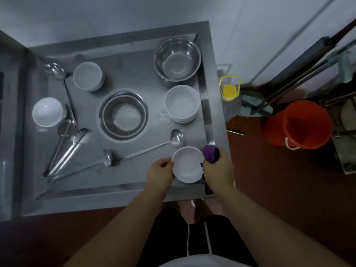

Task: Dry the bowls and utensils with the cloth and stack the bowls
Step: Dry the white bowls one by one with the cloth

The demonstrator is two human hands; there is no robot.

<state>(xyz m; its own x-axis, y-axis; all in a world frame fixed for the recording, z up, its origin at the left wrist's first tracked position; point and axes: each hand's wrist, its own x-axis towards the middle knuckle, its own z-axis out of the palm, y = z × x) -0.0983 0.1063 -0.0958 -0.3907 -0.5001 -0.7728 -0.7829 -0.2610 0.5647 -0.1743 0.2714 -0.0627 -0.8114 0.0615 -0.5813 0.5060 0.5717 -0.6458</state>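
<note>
My left hand [160,171] grips the left rim of a white bowl [187,164] over the near right part of the steel sink [115,191]. My right hand [219,167] holds a bunched purple cloth [210,154] against the bowl's right rim. A stack of white bowls [182,103] stands at the right. Single white bowls sit at the back left [87,76] and the far left [48,111]. Two ladles [150,148] [86,166] lie in front of me, and a third [57,73] lies at the left. Tongs [65,151] lie at the near left.
A large steel bowl [178,58] sits in the back right corner and another [124,114] in the middle of the sink. On the floor to the right are a bottle with a yellow cap [229,91], an orange bucket [297,124] and mop handles [300,78].
</note>
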